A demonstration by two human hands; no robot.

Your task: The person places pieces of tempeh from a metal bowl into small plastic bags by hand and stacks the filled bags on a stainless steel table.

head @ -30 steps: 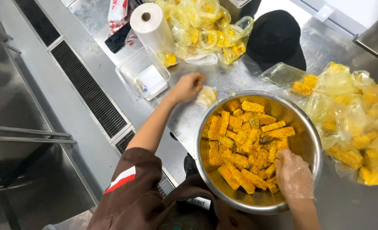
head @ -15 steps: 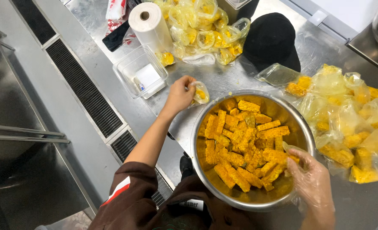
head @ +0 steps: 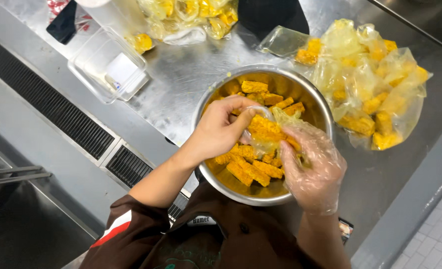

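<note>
Your left hand (head: 220, 130) is bare and reaches in over the near-left rim of the bowl (head: 314, 102), forearm coming up from the lower left with the wrist bent inward. Its fingers are curled and pinched on the mouth of a thin clear bag (head: 266, 130), thumb pointing toward the middle of the bowl, so the hand is nearly closed around the plastic. Your right hand (head: 311, 167) wears a loose clear glove and comes in from below, over the near-right rim, palm turned left toward the bag. Its fingers are bent and close together against the bag's right side and the orange sticks (head: 266, 127) at its mouth; whether they actually grip a stick or just press on it, you cannot tell through the glove and the bag. The two hands meet over the middle of the bowl with the bag between them, held just above the loose sticks lying in the bottom.

The bowl sits on the steel counter (head: 186, 79), close to your body. Just right of it lies a heap of filled bags (head: 375, 89), touching or nearly touching the rim. More filled bags (head: 191, 15) lie at the far edge, and an open clear tub (head: 109, 67) stands well left of the bowl.
</note>
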